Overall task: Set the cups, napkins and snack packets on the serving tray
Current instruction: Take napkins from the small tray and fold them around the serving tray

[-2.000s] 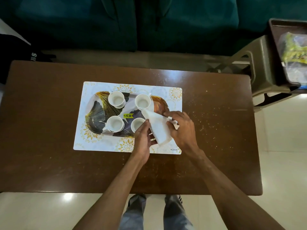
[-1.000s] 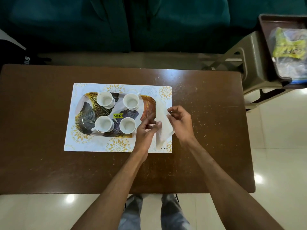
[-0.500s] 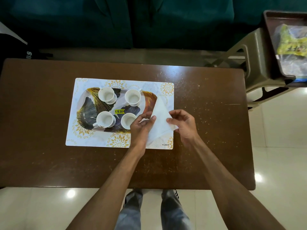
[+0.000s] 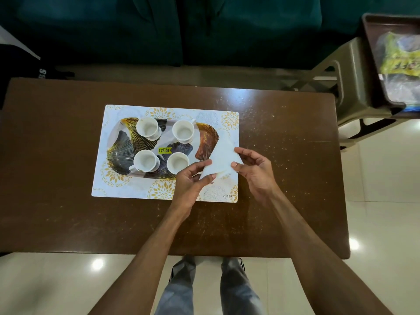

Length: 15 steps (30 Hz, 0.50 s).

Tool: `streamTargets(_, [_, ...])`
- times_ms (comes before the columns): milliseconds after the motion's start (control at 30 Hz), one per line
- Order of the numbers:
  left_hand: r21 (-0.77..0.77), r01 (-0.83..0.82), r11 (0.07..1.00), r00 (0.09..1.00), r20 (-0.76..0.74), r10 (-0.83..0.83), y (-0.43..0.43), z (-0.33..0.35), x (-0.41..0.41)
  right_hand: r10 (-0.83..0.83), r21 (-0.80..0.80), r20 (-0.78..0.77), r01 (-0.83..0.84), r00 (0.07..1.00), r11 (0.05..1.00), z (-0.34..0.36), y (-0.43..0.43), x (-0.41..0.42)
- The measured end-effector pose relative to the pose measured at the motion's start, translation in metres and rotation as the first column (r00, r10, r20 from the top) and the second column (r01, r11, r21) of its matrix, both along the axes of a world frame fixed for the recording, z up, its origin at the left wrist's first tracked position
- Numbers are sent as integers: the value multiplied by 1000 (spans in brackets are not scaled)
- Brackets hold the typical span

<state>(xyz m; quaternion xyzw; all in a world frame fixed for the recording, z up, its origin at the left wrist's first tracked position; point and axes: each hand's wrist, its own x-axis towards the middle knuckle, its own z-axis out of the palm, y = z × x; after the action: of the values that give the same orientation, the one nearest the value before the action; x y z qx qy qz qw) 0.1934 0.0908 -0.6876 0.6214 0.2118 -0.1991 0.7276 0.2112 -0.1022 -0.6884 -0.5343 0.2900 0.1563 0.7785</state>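
Note:
A leaf-patterned serving tray (image 4: 205, 142) lies on a white floral placemat (image 4: 127, 187) on the brown table. Several white cups stand on it, among them a back left cup (image 4: 147, 129), a back right cup (image 4: 183, 131) and a front right cup (image 4: 178, 163). Over the tray's right end is a white napkin (image 4: 223, 158) folded into a triangle. My left hand (image 4: 192, 181) pinches its lower left corner. My right hand (image 4: 254, 170) holds its right edge between thumb and fingers. Snack packets (image 4: 398, 62), yellow-green and clear, lie in a brown bin at the far right.
The brown bin (image 4: 372, 64) sits on a grey plastic stool (image 4: 354, 87) beyond the table's right end. A dark teal sofa (image 4: 159, 28) runs along the far side. The table top (image 4: 284, 155) right of the placemat is bare wood with crumbs. My legs stand at the near edge.
The napkin has gone from a loose sheet held above the front right cup to a flat triangle at the tray's right end. Both hands shifted slightly right with it.

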Motion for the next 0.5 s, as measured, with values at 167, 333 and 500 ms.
streamTargets(167, [39, -136, 990, 991, 23, 135, -5, -7, -2, 9, 3, 5, -9, 1000, 1000, -3, 0, -4])
streamTargets(333, [21, -302, 953, 953, -18, 303, -13, -7, -7, 83, -112, 46, -77, 995, 991, -6, 3, -11])
streamTargets(500, [-11, -440, 898, 893, -112, 436, -17, -6, -11, 99, -203, 17, -94, 995, 975, -11, 3, -18])
